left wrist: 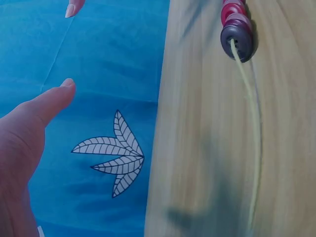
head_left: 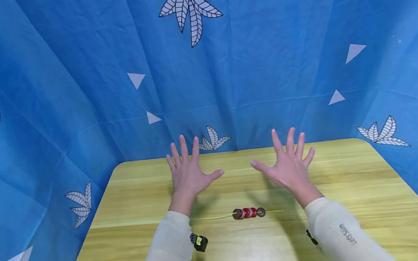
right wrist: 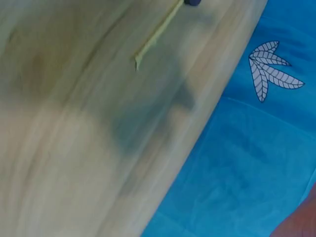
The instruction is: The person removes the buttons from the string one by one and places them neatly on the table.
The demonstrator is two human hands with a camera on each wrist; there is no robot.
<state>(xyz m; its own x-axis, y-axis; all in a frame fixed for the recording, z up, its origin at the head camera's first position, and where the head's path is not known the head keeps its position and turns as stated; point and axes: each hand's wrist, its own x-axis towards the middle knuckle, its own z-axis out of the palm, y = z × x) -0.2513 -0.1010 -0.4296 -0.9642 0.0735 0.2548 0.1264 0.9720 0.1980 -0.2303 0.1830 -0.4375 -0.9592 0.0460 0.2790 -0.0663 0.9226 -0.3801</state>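
Both hands hover over the table with fingers spread and hold nothing. My left hand (head_left: 188, 176) is at the left of centre, thumb pointing right. Opposite it my right hand (head_left: 289, 169) spreads its fingers, thumb pointing left. Between the forearms, nearer the front, several red, pink and dark brown buttons (head_left: 247, 213) lie in a row, threaded on a pale yellow cord (head_left: 214, 218). In the left wrist view the cord (left wrist: 257, 148) comes out through a hole in the dark end button (left wrist: 236, 41). The cord's other end (right wrist: 150, 43) shows in the right wrist view.
The wooden table (head_left: 144, 205) has rounded far corners. Blue cloth (head_left: 262, 57) with white leaf and triangle prints hangs behind it and along its sides. A small black device (head_left: 199, 242) sits at the left wrist; another (head_left: 311, 237) is partly hidden at the right.
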